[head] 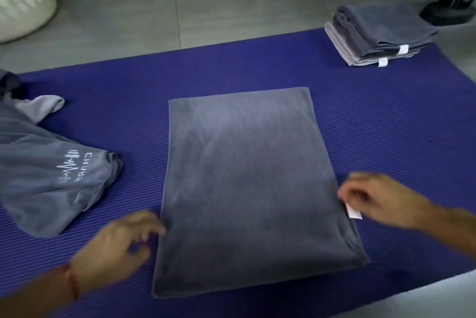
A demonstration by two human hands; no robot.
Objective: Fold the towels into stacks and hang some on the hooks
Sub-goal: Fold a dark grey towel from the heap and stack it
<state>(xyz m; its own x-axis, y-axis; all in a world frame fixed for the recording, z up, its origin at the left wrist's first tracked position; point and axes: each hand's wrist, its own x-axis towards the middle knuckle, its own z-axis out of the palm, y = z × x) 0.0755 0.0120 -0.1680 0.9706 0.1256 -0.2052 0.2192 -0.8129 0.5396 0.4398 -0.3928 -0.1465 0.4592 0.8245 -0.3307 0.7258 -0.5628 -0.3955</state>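
You're mid-fold on the towel (247,189): it lies flat on the mat (386,137) between your hands, already doubled, a grey rectangle with its long axis running straight away from you, near short edge just ahead of your wrists, far short edge well beyond your fingertips. Left hand (116,248) sits at the left long edge, fingers spread and loosely curled, touching or just beside the hem; motion blur means I can't tell if it's pinching cloth. Right hand (378,199) is at the right long edge, fingertips on or at the hem just above the white tag (354,210); grip also unclear, looks unclenched. Hands are well apart, one per side, neither visibly clamped. My read: the next fold is being set up. It calls for a firm pinch on the near corners, then carrying the near short edge up to the far one, edges square, tag tucked inside. Alternative is a fold across the long axis from one side, but the shape favours halving the length. Finished stack (378,39) sits far beyond your right hand, upper right of the mat. Unfolded pile (46,176) with white lettering lies just beyond your left hand. No hooks in view.
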